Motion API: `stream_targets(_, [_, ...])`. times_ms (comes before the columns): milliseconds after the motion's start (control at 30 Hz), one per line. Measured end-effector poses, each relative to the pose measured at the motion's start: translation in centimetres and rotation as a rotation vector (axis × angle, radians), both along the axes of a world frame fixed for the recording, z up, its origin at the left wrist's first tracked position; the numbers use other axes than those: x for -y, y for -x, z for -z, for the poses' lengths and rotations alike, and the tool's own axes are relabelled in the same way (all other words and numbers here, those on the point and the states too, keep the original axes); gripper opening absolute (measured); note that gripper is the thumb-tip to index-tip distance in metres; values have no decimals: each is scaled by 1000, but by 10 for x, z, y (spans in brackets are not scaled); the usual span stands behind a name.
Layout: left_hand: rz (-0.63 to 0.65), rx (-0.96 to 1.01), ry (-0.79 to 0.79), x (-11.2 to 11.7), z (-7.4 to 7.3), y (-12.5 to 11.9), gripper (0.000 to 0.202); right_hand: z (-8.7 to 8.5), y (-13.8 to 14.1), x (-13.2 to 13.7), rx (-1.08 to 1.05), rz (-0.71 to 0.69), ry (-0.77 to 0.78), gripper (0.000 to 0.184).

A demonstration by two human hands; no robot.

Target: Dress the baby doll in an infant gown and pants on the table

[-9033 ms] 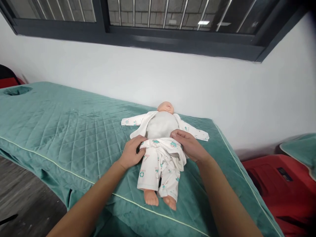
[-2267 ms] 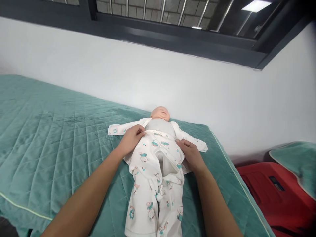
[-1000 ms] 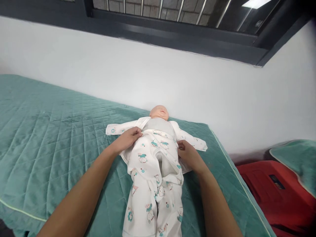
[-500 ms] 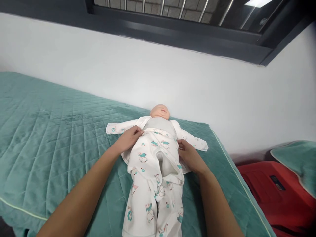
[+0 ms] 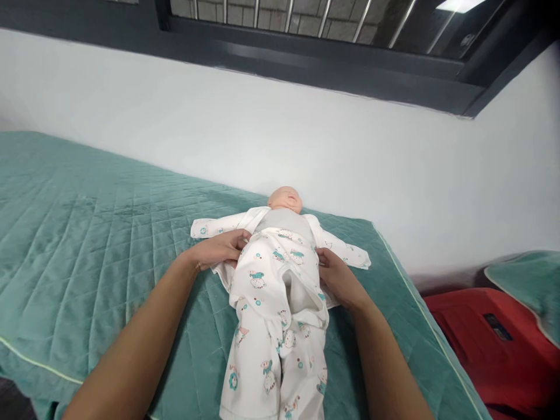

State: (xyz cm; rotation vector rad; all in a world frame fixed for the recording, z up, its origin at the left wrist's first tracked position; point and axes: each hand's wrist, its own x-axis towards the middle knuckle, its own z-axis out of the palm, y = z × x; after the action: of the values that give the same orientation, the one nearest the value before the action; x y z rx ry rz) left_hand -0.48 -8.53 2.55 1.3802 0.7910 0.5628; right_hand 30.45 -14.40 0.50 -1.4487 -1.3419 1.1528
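Note:
A baby doll (image 5: 285, 201) lies on its back, head towards the wall. White printed baby trousers (image 5: 258, 297) cover its legs and reach up over a grey torso (image 5: 284, 220). Under it a matching white jacket (image 5: 345, 248) is spread open, both sleeves stretched sideways. My left hand (image 5: 221, 248) is at the left side of the trousers just below the waistband, fingers curled against the cloth, some fingertips hidden. On the opposite side, my right hand (image 5: 336, 277) grips the trousers' edge near the waist, its fingertips partly tucked behind the cloth.
A green quilted cover (image 5: 114, 256) lies under the doll. Behind it rise a white wall (image 5: 245, 134) and a dark window frame (image 5: 315, 64) with metal bars. Beyond the right edge are a red plastic object (image 5: 476, 338) and more green cloth (image 5: 525, 280).
My left hand has shifted slightly outward and down from the waistband, its wrist more bent. My right hand stays at the trousers' side. The view has moved slightly.

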Motion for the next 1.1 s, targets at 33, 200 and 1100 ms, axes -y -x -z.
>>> stream_targets(33, [-12,-17,-13,0,-1,0,40,1,0,0,2,3,-7,24])
stream_targets(200, [-77,-85,-38,1,-2,-4,32,2,0,0,-15,-8,-13,22])
stream_targets(1100, [44,-583,-279,-24,-22,-23,28,-13,-1,-8,490,-21,-89,27])
